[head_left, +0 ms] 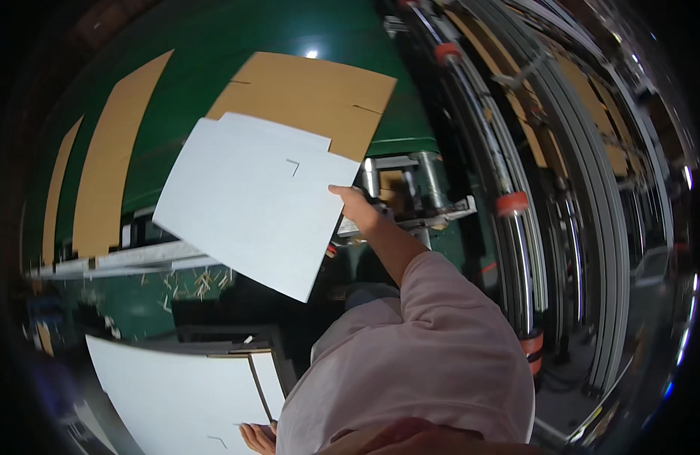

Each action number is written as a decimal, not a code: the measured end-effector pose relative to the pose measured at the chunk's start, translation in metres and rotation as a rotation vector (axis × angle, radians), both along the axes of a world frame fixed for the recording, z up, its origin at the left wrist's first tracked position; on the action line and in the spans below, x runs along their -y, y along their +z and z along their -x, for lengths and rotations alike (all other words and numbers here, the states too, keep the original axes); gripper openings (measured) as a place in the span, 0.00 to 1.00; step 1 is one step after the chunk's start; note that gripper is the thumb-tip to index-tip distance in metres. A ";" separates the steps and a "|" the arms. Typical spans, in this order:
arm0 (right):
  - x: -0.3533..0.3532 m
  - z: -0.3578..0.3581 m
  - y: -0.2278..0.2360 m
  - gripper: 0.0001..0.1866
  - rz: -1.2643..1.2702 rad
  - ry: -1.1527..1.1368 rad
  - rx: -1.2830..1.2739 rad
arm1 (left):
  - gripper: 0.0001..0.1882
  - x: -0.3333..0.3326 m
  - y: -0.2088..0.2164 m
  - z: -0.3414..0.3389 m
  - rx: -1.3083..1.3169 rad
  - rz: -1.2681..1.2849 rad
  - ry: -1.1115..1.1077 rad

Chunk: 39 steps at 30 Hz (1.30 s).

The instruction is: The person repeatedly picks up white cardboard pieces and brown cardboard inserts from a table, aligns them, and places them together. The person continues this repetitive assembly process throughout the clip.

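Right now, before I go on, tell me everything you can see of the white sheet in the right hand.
The white sheet looks like flat, stiff card, roughly four-sided, with a stepped far edge and a small dark L-shaped mark or cut toward its upper right. It lies askew in view, its near corner pointing toward the person. The right hand grips its right edge, thumb on the upper face. It overlaps a brown sheet beyond; whether they touch is unclear. Its underside is hidden.

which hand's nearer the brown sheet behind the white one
Right: the right hand, at the upper white sheet, is just below the brown sheet in view; the left hand is far lower.
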State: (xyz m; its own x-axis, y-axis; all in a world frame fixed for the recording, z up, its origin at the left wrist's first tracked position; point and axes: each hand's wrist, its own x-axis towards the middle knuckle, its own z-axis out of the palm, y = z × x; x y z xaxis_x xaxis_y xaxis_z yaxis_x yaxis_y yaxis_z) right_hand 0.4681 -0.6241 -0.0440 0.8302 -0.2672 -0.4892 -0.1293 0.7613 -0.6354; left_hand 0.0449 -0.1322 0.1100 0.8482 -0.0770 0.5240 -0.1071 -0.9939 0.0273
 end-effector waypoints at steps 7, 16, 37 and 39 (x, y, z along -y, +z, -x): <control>-0.102 -0.003 0.178 0.26 0.067 0.412 0.364 | 0.21 0.038 0.038 -0.018 -0.093 0.221 0.122; -0.240 0.129 0.259 0.30 -0.063 0.784 0.432 | 0.26 0.050 0.044 -0.011 -0.160 0.349 0.342; -0.322 0.356 0.158 0.24 0.013 1.891 0.131 | 0.19 0.103 0.133 0.029 -0.017 0.485 0.302; -0.319 0.343 0.173 0.26 0.291 2.246 0.528 | 0.21 0.099 0.113 0.005 -0.198 0.493 0.315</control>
